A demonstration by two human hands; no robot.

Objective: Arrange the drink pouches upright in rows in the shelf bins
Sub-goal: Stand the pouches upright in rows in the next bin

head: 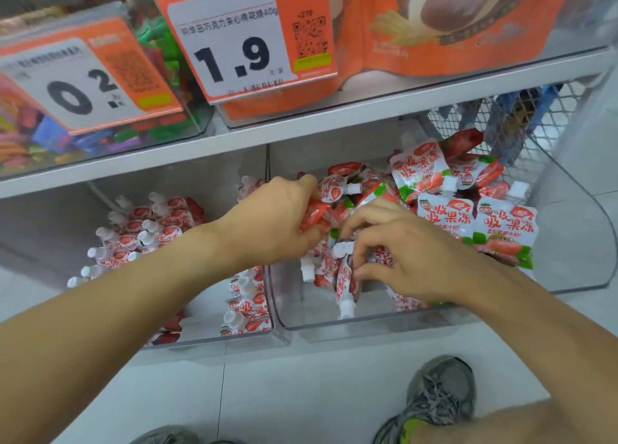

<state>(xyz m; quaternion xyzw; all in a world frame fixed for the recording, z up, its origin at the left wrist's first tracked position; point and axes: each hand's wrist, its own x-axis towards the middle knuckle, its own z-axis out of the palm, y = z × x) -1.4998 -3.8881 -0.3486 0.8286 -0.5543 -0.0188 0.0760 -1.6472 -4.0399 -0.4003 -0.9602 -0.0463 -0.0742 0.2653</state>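
Two clear plastic bins stand on the bottom shelf. The left bin (214, 338) holds red-and-white drink pouches (147, 233) with white caps, packed upright in rows. In the right bin (334, 325) the pouches lie in a loose jumble, while two pouches (505, 229) stand upright at its right side. My left hand (271, 219) reaches over the divider and grips a red pouch (314, 213) in the jumble. Lower in the same bin, my right hand (401, 253) pinches a few pouches (344, 273) with their caps pointing down.
The shelf above carries clear bins of colourful sweets (160, 45) and orange snack bags (434, 25), with orange price tags (240, 35) hanging over the front edge. A wire mesh basket (508, 119) sits behind right. My shoes (441, 393) rest on the white tiled floor.
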